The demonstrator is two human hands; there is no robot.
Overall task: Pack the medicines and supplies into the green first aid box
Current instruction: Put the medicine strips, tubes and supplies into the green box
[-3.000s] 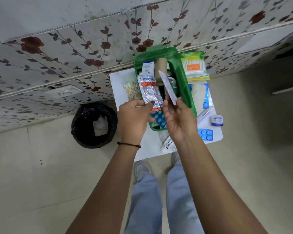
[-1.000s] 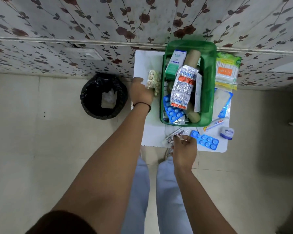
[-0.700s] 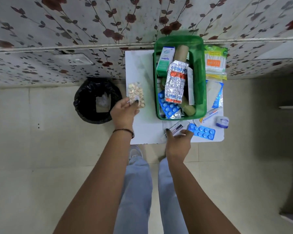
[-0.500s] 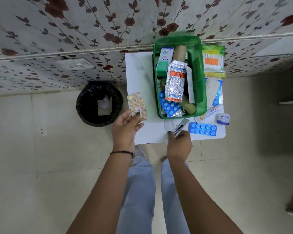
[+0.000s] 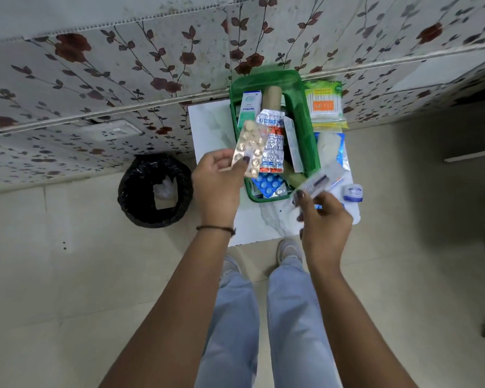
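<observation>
The first aid box (image 5: 305,127) stands on the worktop (image 5: 207,127) against the wall, a cotton bud pack (image 5: 324,105) just right of it, a small tape roll (image 5: 353,193) farther forward, and a bin (image 5: 140,203) on the floor to the left.

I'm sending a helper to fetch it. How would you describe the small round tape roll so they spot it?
Find the green first aid box on the white table. Off its near right corner lies the small tape roll, the only round blue-and-white item among flat packets.
</observation>
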